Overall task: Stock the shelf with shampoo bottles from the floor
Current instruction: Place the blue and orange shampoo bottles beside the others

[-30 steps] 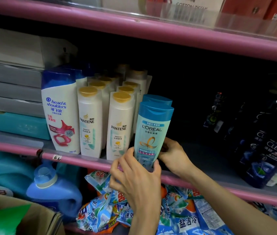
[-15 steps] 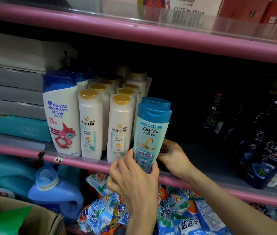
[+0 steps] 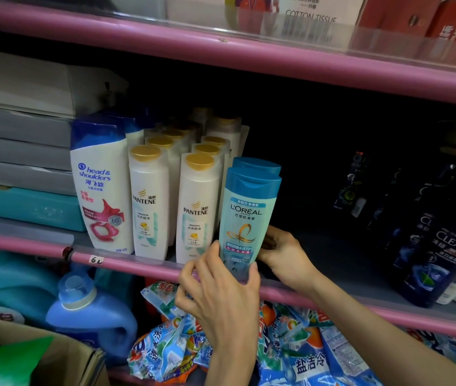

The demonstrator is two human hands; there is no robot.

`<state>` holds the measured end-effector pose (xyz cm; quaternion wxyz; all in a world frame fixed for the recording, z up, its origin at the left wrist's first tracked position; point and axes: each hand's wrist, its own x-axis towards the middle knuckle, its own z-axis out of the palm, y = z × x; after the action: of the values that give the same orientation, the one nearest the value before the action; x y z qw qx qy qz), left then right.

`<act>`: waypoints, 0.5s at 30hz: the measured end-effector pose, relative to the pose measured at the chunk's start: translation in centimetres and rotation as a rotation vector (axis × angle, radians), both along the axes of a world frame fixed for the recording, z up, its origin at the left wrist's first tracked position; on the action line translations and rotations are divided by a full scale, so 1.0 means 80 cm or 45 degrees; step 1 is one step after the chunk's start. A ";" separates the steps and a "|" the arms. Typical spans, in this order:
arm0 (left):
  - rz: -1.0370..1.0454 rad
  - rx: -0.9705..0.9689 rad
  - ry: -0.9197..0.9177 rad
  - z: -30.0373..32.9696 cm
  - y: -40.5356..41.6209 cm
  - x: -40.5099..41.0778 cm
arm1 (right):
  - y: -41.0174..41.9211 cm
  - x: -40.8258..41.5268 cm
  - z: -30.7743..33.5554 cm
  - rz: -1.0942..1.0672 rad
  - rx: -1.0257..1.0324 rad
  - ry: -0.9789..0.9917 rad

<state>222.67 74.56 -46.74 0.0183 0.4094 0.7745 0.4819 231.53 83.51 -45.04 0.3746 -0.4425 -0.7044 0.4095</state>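
Shampoo is what we are shelving: our left hand point(image 3: 221, 299) grips the lower body of the front L'Oréal bottle point(image 3: 245, 218), thumb on one side and fingers on the other, holding it upright at the shelf point(image 3: 126, 261) edge, just beside the right-hand Pantene row point(image 3: 197, 207). We judge this low grip lets us seat the base and square the label to the front. Our right hand point(image 3: 284, 257) reaches behind that bottle, fingers curled toward the base of a second L'Oréal bottle point(image 3: 257, 164), probably to steady it in line; the front bottle hides the fingertips, so we cannot tell whether they truly hold it. Only that rear bottle's blue cap shows.

A Head & Shoulders bottle point(image 3: 100, 188) stands left of the Pantene, and dark Clear bottles point(image 3: 444, 254) stand well apart at the right, leaving a bare stretch between, likely meant for more stock. The shelf's back is too dark to read. The floor is hidden, so we cannot say how many bottles remain. Below, detergent bags point(image 3: 299, 355) and a blue jug point(image 3: 90, 310) are partly covered by our arms.
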 end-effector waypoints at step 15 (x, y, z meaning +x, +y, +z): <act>-0.024 -0.006 -0.012 0.000 -0.002 -0.002 | -0.001 -0.001 0.001 -0.028 0.001 -0.019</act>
<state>222.54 74.42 -46.76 0.0274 0.4146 0.7715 0.4819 231.44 83.46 -44.99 0.3740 -0.4529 -0.7024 0.4020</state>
